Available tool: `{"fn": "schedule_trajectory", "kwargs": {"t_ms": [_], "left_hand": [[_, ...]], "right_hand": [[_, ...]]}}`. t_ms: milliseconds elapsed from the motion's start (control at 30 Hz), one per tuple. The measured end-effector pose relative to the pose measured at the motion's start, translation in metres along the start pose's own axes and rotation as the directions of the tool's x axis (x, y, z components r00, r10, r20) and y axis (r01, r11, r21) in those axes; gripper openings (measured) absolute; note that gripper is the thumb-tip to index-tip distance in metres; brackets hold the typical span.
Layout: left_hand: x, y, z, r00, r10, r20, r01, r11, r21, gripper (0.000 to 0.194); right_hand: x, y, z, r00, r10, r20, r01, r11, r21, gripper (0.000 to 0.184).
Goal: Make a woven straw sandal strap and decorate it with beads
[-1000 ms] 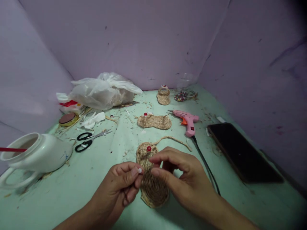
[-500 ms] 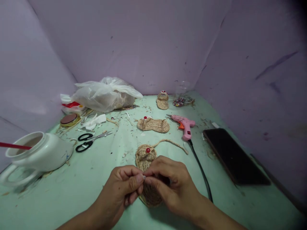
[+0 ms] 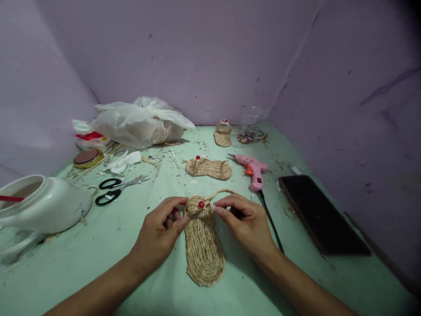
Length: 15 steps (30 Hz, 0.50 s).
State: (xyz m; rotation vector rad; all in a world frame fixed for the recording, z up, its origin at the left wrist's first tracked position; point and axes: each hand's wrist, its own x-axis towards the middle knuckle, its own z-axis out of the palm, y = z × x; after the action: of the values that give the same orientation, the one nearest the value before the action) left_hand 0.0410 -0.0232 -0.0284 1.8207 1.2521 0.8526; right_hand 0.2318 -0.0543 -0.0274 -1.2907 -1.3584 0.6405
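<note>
A woven straw slipper [image 3: 204,250] lies on the table in front of me, toe pointing away. A red bead [image 3: 201,205] sits on the middle of its strap. My left hand [image 3: 166,226] holds the slipper's left edge beside the strap, thumb and forefinger against it. Between the thumb and forefinger of my right hand [image 3: 245,215] is a small white bead [image 3: 213,207], right at the strap's right side. A straw cord [image 3: 223,191] trails from the toe, partly behind my right hand.
A pink glue gun [image 3: 253,169] lies at right, its black cord running towards me, near a phone [image 3: 324,215]. Further back are a second slipper [image 3: 210,168] and a small slipper [image 3: 222,136]. Scissors [image 3: 120,188], a white pot [image 3: 62,204] and a plastic bag [image 3: 138,123] occupy the left.
The white bead has passed from my left hand to my right and moved forward to the strap. My left hand has moved from the bead to the slipper's left edge.
</note>
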Motion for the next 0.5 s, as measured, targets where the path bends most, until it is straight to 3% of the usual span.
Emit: {"fn": "schedule_trajectory", "kwargs": {"t_ms": [200, 500], "left_hand": [[-0.0011, 0.0007, -0.0009, 0.995, 0.047, 0.092, -0.048, 0.999, 0.009, 0.026], [0.0, -0.0007, 0.0013, 0.994, 0.049, 0.093, -0.05, 0.999, 0.004, 0.026]], "right_hand": [[-0.0015, 0.0015, 0.0033, 1.0, -0.014, 0.001, 0.014, 0.999, 0.041, 0.008], [-0.0018, 0.0035, 0.0079, 1.0, 0.025, 0.014, -0.025, 0.999, -0.033, 0.008]]}}
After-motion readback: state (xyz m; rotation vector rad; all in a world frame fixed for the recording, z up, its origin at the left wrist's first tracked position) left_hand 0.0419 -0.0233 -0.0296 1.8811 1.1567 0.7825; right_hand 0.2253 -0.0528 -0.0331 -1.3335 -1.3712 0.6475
